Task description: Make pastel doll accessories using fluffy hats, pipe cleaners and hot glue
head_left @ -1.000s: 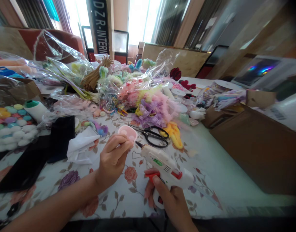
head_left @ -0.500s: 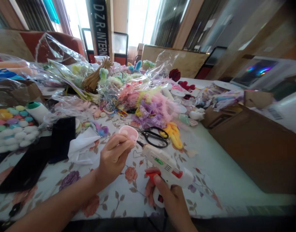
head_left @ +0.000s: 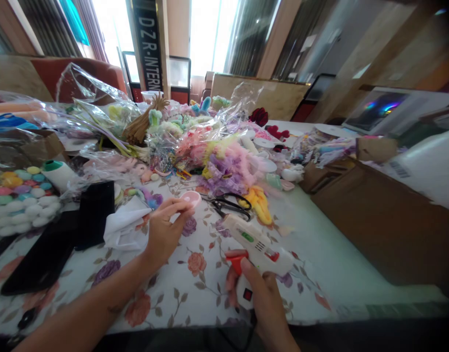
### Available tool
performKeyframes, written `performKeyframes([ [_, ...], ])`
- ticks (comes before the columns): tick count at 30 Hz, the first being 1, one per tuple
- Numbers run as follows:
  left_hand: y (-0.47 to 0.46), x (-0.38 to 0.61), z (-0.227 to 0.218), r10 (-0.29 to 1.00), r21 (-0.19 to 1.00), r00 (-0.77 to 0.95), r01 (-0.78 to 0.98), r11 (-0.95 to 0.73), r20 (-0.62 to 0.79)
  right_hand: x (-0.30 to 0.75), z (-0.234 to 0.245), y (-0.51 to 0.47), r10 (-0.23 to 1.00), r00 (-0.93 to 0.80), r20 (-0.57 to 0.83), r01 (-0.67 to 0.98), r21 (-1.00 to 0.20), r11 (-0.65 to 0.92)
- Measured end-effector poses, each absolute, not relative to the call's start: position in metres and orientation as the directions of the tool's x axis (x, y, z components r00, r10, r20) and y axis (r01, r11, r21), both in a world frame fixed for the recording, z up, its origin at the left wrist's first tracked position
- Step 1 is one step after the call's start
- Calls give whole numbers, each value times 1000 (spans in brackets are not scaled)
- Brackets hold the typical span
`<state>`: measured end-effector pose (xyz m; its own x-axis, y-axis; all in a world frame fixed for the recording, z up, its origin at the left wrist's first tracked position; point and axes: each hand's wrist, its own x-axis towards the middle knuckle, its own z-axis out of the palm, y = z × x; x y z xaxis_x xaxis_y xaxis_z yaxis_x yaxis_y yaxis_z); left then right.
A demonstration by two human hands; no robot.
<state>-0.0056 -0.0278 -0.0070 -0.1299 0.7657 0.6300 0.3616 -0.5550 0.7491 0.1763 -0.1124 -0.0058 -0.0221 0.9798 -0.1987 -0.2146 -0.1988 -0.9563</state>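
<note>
My left hand [head_left: 164, 230] pinches a small round pink piece [head_left: 191, 198] between thumb and fingers, held out over the flowered tablecloth [head_left: 195, 288]. My right hand [head_left: 263, 300] grips the handle of a white hot glue gun [head_left: 255, 244], one finger on its red trigger. The gun's nozzle points up and left toward the pink piece, a short gap away. Black scissors [head_left: 229, 205] lie on the cloth just behind the gun.
A heap of pastel fuzzy craft pieces [head_left: 224, 164] in clear bags fills the table's far half. A tray of coloured pom-poms [head_left: 15, 198] and black fabric [head_left: 92, 212] lie at left. Brown cardboard boxes [head_left: 385, 220] stand at right.
My left hand has carried the pink piece farther away from the glue gun's nozzle. My right hand has drawn the gun slightly back and to the right.
</note>
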Motion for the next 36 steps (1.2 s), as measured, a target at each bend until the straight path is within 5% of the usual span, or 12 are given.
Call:
performKeyframes([
  [6,-17,-13,-11,963,971,-129,60,-231,237,181,-12,-109,975,59,-213,-286,-940,-188],
  [12,-18,-11,-9,985,972,173,-227,68,-28,180,-7,-97,969,155,-191,-327,-936,-132],
  [18,-26,-9,-6,895,961,439,-203,188,-82,174,12,-85,940,342,22,-124,-990,68],
  [22,-29,-7,-6,861,954,501,-206,217,-87,164,13,-87,965,257,-56,-56,-998,-43],
  [27,-32,-6,-4,871,940,484,-251,233,-86,158,9,-88,964,234,-129,-94,-989,-110],
  [32,-35,-3,-7,745,923,647,-165,347,-164,160,8,-86,944,274,-186,-253,-961,-115],
  [36,-35,-1,-6,818,938,559,-194,286,-134,163,4,-86,935,306,-181,-315,-946,-80],
])
